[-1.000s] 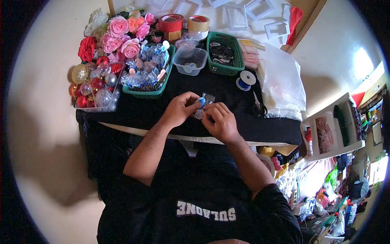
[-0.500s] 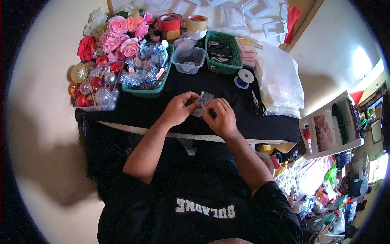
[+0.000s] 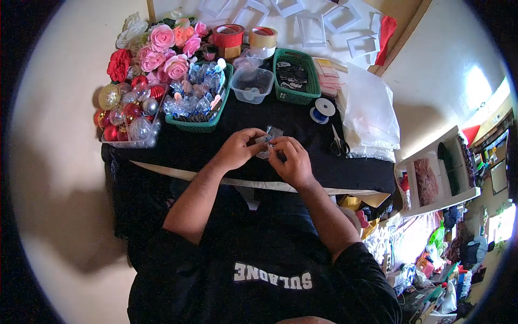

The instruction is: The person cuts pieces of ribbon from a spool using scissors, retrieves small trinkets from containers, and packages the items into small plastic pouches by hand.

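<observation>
A pale wall [image 3: 59, 162] runs up beside the bench [image 3: 334, 170], which wears a black cloth. Of the goods on it, the roses [image 3: 163, 38] spread widest, at the far left, with a stack of clear bags [image 3: 369, 108] at the right. Next in size come two green baskets: the left basket [image 3: 197, 127] heaped with clear-wrapped bits in blue and white, the right basket [image 3: 295, 98] holding flat dark pieces; just left of the heaped one is a tray [image 3: 129, 144] of baubles. The left hand [image 3: 236, 152] and right hand [image 3: 295, 163] meet near the bench's front edge. Smaller again are the tub [image 3: 251, 97] between the baskets, the red tape [image 3: 228, 35] and tan tape [image 3: 263, 39] behind, the blue spool [image 3: 324, 107], and the scissors [image 3: 339, 141] beside the bags. Smallest is the packet [image 3: 275, 131], clear with a little blue in it, over the cloth in front of the tub. The grip of each hand is closed on it, fingertips nearly meeting, so it looks to be mid-handling, in neither basket; the fingers hide its middle, and whether anything there is fastened I cannot tell.
</observation>
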### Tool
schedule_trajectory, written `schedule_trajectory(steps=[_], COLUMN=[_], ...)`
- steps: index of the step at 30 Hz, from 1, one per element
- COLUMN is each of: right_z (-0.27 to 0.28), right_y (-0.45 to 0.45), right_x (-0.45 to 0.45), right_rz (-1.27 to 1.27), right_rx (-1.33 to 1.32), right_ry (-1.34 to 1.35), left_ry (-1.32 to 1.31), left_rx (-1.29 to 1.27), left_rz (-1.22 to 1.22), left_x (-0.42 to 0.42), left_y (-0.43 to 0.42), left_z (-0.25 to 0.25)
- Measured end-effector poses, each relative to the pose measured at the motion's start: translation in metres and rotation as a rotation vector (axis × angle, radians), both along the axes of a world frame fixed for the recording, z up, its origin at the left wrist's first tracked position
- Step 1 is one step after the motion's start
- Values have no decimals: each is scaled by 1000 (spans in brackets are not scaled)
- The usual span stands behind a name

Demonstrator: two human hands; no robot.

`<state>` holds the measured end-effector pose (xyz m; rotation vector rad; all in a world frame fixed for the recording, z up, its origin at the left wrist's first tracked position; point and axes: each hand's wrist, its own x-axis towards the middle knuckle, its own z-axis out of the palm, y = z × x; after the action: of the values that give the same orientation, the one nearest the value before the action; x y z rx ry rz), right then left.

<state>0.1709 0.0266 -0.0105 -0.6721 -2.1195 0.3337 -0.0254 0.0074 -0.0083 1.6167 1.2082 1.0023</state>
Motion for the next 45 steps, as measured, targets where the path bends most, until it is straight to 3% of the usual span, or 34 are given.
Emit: schedule_trajectory(steps=[10,15,19,24,30,33,45], right_z=[4,6,-1,10,9,16,-2], right_y=[1,2,7,6,5,3,13], right_x=[3,5,6,8,6,9,11], right_rz=[-41,-167,-174,-137,13,-11,37], right_rx=[8,-382,-385,-643,-649,-650,-649], right_ry=[5,125,145,280,331,161,142], left_ry=[-27,-19,-18,-51,-40,-59,-37], left_rx=[-25,17,45,43,89,51,45], left_rz=[36,24,5,-28,-7,-7,-48], left_x=[1,-1,-2,-1,-1,-2,0], left_y=[-3,-4,-5,-4,-3,-2,-7], left_z=[3,4,5,1,2,0,6])
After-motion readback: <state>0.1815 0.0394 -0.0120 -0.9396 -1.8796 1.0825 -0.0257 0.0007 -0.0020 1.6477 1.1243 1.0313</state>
